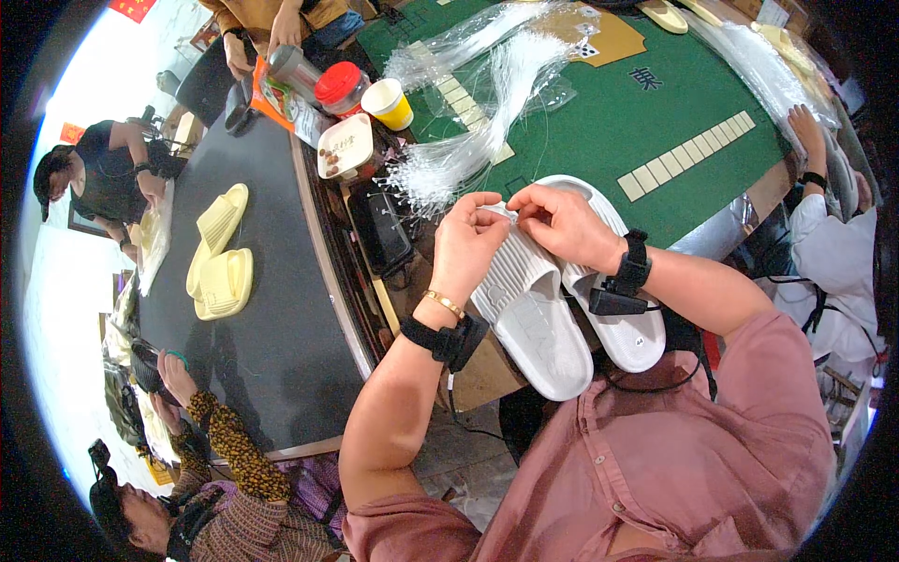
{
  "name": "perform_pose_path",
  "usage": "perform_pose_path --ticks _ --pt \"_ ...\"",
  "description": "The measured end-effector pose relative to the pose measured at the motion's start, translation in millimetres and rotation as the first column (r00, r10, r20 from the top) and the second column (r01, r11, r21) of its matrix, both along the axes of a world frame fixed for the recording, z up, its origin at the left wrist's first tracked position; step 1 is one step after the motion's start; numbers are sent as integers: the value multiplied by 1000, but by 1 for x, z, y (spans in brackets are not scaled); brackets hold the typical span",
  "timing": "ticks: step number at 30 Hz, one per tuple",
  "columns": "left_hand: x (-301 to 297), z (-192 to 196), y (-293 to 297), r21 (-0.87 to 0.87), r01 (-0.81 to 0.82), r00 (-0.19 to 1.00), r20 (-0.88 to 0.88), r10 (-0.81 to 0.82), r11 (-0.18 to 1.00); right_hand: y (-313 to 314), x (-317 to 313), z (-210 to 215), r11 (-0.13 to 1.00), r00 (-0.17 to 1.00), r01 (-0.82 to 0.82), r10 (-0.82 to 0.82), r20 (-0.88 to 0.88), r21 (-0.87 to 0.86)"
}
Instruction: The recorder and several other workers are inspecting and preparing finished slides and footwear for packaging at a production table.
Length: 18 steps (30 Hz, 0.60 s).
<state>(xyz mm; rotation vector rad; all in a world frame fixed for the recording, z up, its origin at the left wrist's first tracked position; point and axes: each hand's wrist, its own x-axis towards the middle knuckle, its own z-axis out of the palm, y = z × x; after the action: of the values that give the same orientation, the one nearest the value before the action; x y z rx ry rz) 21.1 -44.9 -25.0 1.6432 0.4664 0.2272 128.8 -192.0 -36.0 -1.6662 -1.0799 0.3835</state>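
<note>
A pair of light grey slide slippers, the left one (540, 342) and the right one (637, 342), rests at the table edge in front of me, toes pointing away. My left hand (471, 245) is closed in a pinch beside the left slipper's ribbed strap, near its toe end. Opposite it, my right hand (569, 228) also pinches, above the straps. The fingertips almost meet; a small whitish bit shows between them, too fine to name. Just beyond my hands lies a bundle of clear plastic strings with white ends (440, 169).
Yellow slippers (222, 281) lie on the dark table at left. A red-lidded jar (341, 86), a yellow-white cup (388, 105) and a lidded tub (345, 150) stand between the tables. Black straps with devices sit on my wrists. Co-workers (234, 450) are around the tables.
</note>
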Motion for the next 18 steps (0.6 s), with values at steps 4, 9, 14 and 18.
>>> perform_pose_path --ticks 4,9,14,18 --pt "1 -2 0 52 12 1000 -13 -12 999 1 0 -1 1000 1000 1 -1 -9 10" --pt "0 -2 0 45 9 1000 -17 -8 999 1 0 0 1000 1000 3 -3 -13 5" --pt "0 -1 0 51 18 1000 -19 -17 999 1 0 1 1000 1000 6 -6 -18 3" --pt "0 -2 -1 68 24 1000 -14 -23 997 1 0 2 1000 1000 9 -9 8 -2"
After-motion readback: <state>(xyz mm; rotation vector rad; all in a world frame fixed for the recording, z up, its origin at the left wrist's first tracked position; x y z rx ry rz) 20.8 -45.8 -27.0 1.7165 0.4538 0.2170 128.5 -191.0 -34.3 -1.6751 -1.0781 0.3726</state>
